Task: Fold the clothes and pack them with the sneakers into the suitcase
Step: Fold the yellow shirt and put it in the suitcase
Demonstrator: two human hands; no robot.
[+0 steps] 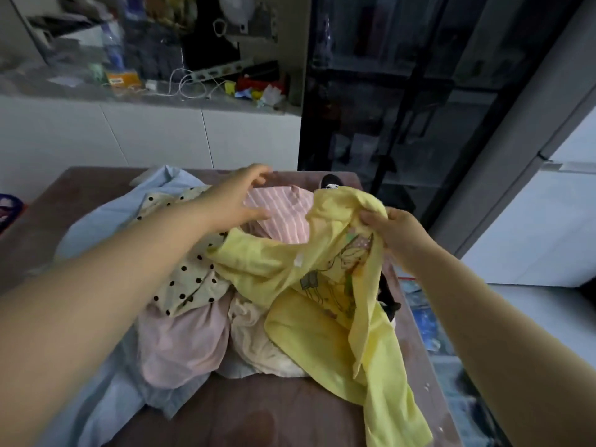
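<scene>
A heap of clothes lies on a brown-covered table (251, 414). My right hand (392, 232) pinches the upper edge of a yellow printed top (325, 279) and lifts it above the heap; its lower part trails toward the table's near right. My left hand (240, 196) hovers over a pink striped garment (283, 214) with fingers spread, holding nothing. A cream polka-dot piece (190, 282), a pale pink piece (180, 343), a cream piece (254, 340) and a light blue garment (106, 221) lie below. A black-and-white sneaker (332, 181) shows at the far edge, and something black (387, 298) peeks out beside the yellow top. No suitcase is in view.
A cluttered counter (129, 91) with cables and bottles runs behind the table above white cabinets. A dark glass cabinet (403, 108) stands at the back right, a white appliance (548, 221) to the right. Blue items lie on the floor (422, 321) beside the table.
</scene>
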